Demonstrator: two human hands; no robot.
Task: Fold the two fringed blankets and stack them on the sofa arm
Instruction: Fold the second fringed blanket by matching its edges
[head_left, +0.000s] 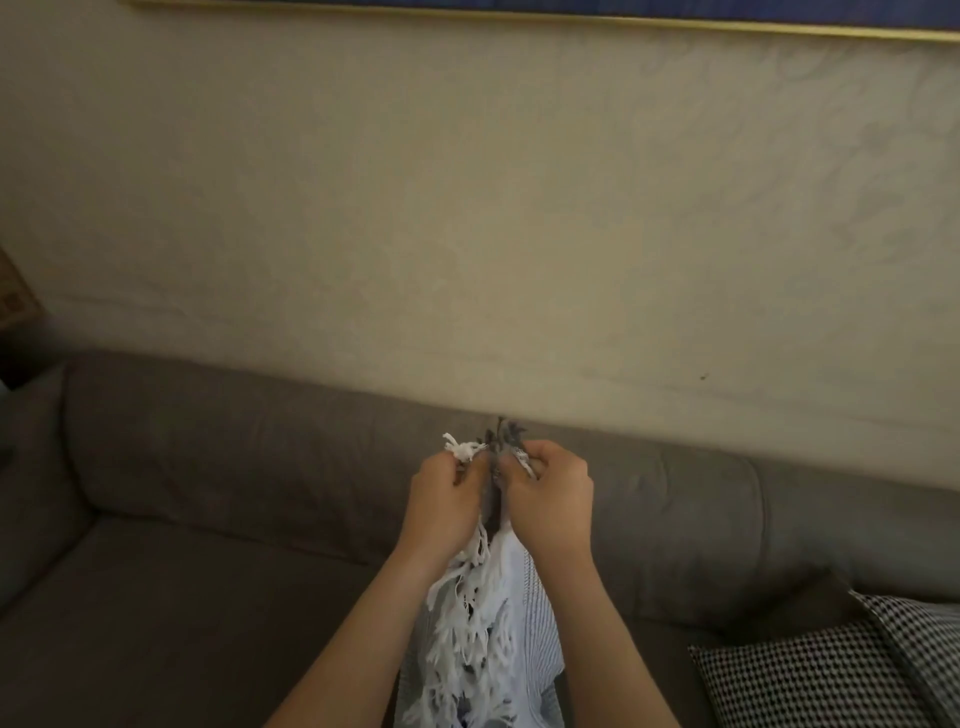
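Note:
A grey-and-white striped blanket (524, 623) with white and dark fringe hangs down between my forearms, in front of the grey sofa (218, 519). My left hand (447, 499) pinches a fringed corner at the top. My right hand (550, 499) grips the other corner right beside it, so the two corners meet at chest height. White tassels stick out above my left fingers, dark tassels above the right. The blanket's lower part runs out of the frame. A second blanket is not in view.
A black-and-white checked cushion (831, 670) lies on the sofa seat at the lower right. The sofa's left arm (26, 499) rises at the left edge. A beige wall (467, 208) stands behind the backrest, with a gold-edged picture frame (571, 18) along the top.

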